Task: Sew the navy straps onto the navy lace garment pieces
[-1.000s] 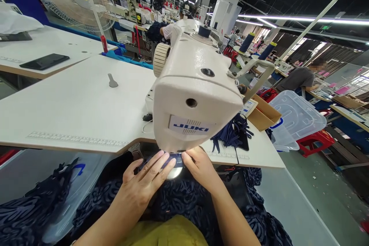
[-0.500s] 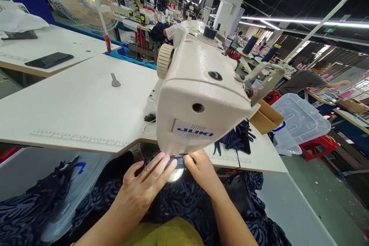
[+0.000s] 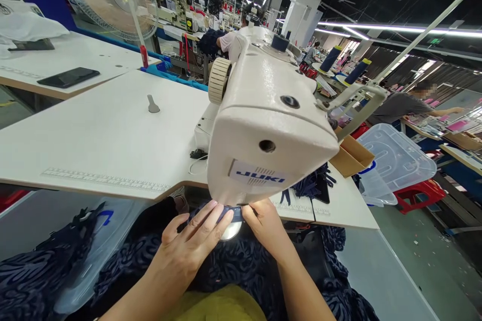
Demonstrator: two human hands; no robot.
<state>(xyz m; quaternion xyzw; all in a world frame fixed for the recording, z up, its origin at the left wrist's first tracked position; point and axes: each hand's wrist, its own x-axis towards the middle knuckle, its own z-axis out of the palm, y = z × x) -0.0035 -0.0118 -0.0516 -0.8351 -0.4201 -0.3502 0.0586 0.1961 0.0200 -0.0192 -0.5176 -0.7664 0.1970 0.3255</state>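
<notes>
L hand (image 3: 190,243) flat, fingers a bit apart, on navy strip (image 3: 236,214) under sewing machine head (image 3: 273,148), at front edge of table (image 3: 94,130); R hand (image 3: 266,224) bent at strip's R end, tips partly hid, can't tell if pinching. Patterned navy fabric (image 3: 241,266) bunched below that edge. Navy ribbons (image 3: 307,187) nr table's R edge, cardboard box (image 3: 354,156) just past. Grey metal piece (image 3: 153,107) twd back edge. Phone (image 3: 70,77) on adj. table (image 3: 88,50).

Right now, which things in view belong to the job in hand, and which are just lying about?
Apparently in use:
white sewing machine
navy fabric at the left hand and right hand

Apparently just lying about:
dark phone
flat grey piece
cardboard box
</notes>
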